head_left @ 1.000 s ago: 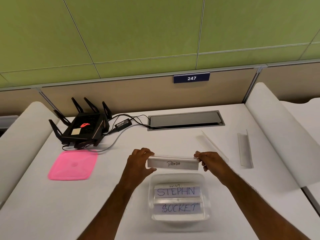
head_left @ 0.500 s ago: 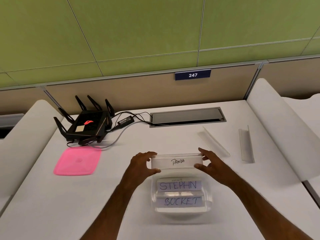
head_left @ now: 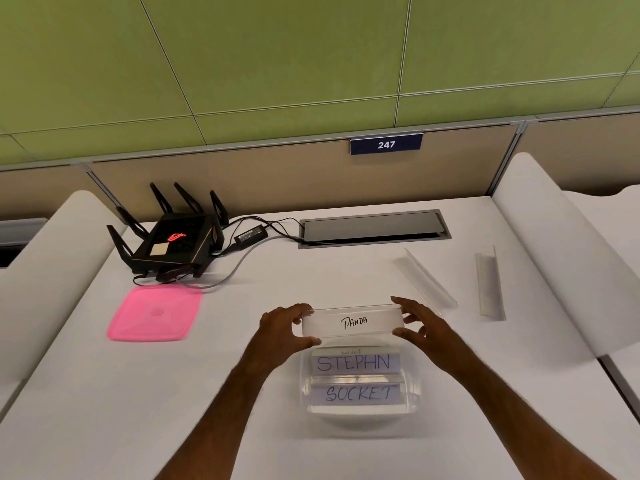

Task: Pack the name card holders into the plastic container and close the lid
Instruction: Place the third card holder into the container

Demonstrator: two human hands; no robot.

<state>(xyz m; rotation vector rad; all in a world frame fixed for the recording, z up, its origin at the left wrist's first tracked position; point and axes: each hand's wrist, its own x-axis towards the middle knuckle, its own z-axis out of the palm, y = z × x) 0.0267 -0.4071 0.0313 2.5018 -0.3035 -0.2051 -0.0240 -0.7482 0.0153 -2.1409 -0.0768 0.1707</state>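
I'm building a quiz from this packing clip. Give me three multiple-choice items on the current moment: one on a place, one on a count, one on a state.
1. Where does the pink lid lie?
A. On the container
B. On the table, left of the container
C. In the right hand

2. How many name card holders lie inside the clear container?
A. Two
B. None
C. Four

3. What state is the PANDA holder in?
A. Flat on the table
B. Under the router
C. Held at both ends

Answers: 1 B, it lies by the router. 2 A, STEPHN and SOCKET. 3 C, the left hand and right hand grip its ends.
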